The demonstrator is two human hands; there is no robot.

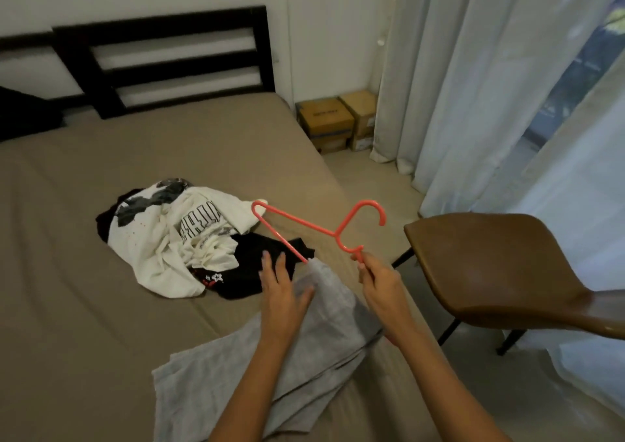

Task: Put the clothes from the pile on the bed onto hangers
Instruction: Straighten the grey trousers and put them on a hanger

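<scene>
1 arm of the hanger (339,235) sits inside the grey garment (324,323) on the bed (84,238); your right hand (380,284) pinches the hanger, your left hand (280,292) presses the garment, fingers straight; pull too fast and it may slip off.

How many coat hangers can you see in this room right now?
1. A pink hanger, pinched at one end by the right hand; its lower bar runs into the grey garment under the left hand. More may be out of view.
</scene>
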